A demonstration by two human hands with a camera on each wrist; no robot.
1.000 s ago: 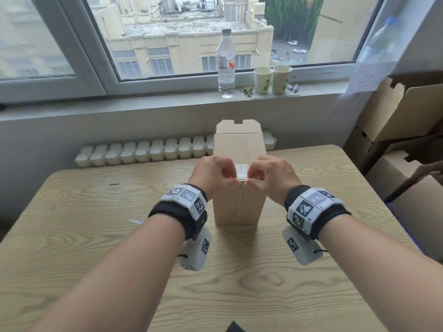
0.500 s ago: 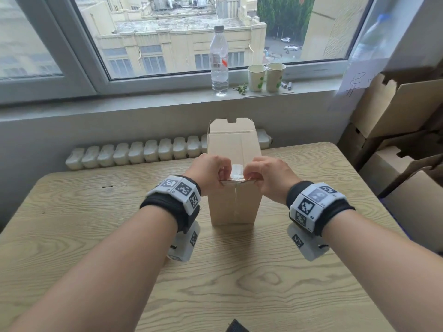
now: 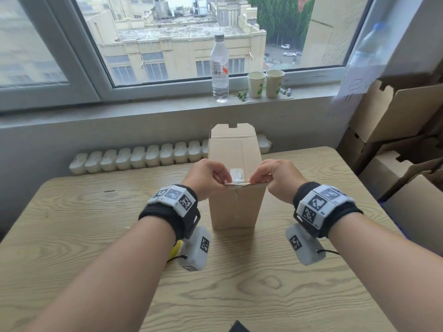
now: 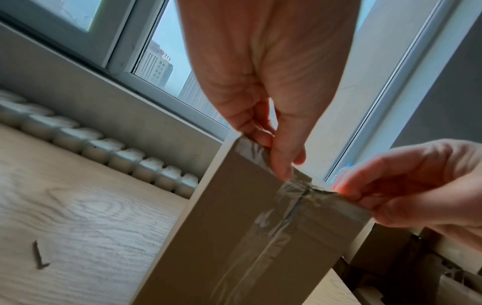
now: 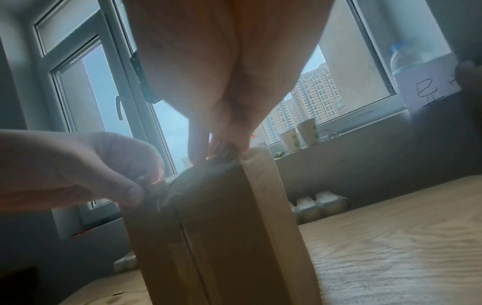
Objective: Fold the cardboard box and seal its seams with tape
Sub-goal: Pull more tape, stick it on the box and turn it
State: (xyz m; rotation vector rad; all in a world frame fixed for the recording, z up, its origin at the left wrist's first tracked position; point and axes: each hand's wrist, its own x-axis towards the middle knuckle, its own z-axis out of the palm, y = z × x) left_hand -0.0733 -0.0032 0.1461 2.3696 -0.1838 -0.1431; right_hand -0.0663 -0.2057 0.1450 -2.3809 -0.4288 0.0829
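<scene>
A tall brown cardboard box (image 3: 236, 200) is standing upright on the pale wood-grain table (image 3: 72, 236), directly between and just beyond the two hands, with its far top flap (image 3: 232, 130) sticking up behind them. The left hand (image 3: 206, 179) is pinching the near top edge of the box at its left side, thumb and fingers curled onto a strip of clear glossy tape (image 4: 263, 225) that is running over that edge and down the middle seam of the near face. The right hand (image 3: 275, 179) is pinching the same edge at its right side, fingers curled over the top and thumb on the near face. Between the two sets of fingertips a shiny patch of the tape is lying across the top.

Beyond the hands, on the grey window sill (image 3: 143, 109), a clear plastic water bottle (image 3: 219, 68) is standing beside two paper cups with green print (image 3: 265, 83). A row of white rounded moulded pieces (image 3: 134, 158) is lying along the far table edge, past the left hand. To the right of the right hand, brown cardboard cartons (image 3: 402, 130) are sitting stacked against the wall.
</scene>
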